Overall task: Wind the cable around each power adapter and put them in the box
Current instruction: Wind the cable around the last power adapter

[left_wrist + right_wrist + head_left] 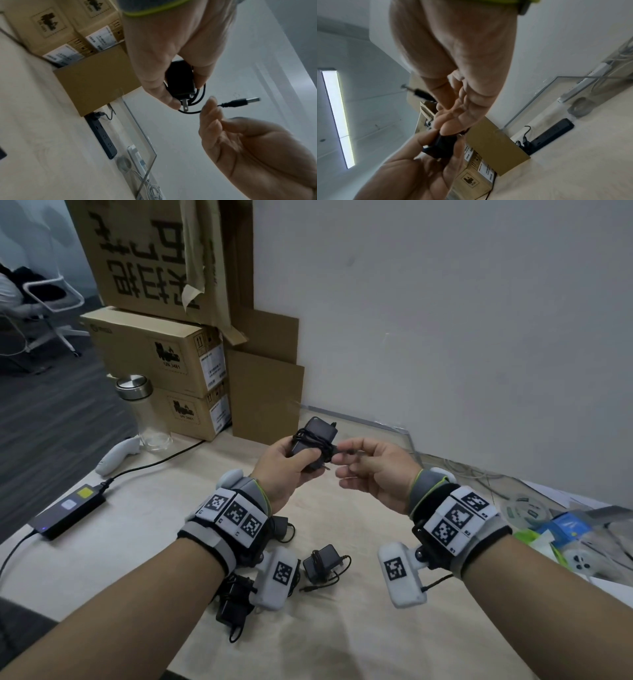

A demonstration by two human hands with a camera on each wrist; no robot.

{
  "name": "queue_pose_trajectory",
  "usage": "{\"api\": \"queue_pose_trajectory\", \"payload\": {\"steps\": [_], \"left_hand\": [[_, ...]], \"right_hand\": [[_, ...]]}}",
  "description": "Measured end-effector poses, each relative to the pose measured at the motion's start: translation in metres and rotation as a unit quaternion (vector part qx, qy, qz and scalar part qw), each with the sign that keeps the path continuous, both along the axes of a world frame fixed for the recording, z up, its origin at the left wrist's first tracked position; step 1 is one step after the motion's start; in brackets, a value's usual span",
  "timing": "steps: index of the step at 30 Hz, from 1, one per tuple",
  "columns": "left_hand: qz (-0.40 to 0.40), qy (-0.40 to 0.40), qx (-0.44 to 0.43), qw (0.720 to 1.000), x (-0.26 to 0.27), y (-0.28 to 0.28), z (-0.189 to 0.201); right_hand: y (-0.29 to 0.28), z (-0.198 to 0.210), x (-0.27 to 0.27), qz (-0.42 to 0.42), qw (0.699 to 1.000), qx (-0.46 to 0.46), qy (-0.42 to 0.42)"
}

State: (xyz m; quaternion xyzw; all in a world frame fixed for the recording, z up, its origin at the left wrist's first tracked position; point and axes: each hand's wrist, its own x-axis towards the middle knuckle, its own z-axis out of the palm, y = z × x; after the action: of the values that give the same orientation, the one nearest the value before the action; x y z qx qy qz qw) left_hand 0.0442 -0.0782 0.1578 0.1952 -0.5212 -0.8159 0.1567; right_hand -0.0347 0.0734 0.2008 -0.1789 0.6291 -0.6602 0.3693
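My left hand point(301, 455) grips a black power adapter point(315, 433) above the table, its thin cable wound round the body. My right hand point(342, 455) pinches the loose cable end beside it, and the barrel plug point(240, 103) sticks out past the fingers. In the right wrist view the adapter point(443, 146) sits between both hands. Three more black adapters lie on the table below my wrists point(323, 563) point(236, 601) point(282, 527). A plain brown cardboard box point(265, 398) stands against the wall behind.
Stacked cartons point(161, 354) fill the back left. A glass bottle point(144, 412), a white controller point(116, 457) and a black power brick point(68, 513) with its cord lie at the left. A black power strip point(102, 136) runs along the wall. Packets and papers point(555, 525) clutter the right.
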Motion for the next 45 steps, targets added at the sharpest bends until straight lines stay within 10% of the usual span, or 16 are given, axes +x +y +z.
{"api": "queue_pose_trajectory", "payload": {"steps": [8, 13, 22, 45], "left_hand": [[-0.004, -0.016, 0.018, 1.000, -0.001, 0.007, -0.003], [0.017, -0.043, -0.015, 0.999, -0.001, 0.012, -0.003], [0.069, -0.057, -0.040, 0.995, -0.009, 0.019, 0.008], [0.085, -0.059, -0.136, 0.985, -0.008, 0.024, 0.007]], "right_hand": [[-0.018, -0.010, 0.003, -0.092, 0.939, 0.072, 0.324], [-0.018, -0.014, 0.001, -0.162, 0.920, 0.037, 0.356], [-0.013, -0.021, -0.001, -0.093, 0.787, 0.193, 0.579], [-0.017, -0.034, -0.002, -0.113, 0.824, 0.117, 0.543]]}}
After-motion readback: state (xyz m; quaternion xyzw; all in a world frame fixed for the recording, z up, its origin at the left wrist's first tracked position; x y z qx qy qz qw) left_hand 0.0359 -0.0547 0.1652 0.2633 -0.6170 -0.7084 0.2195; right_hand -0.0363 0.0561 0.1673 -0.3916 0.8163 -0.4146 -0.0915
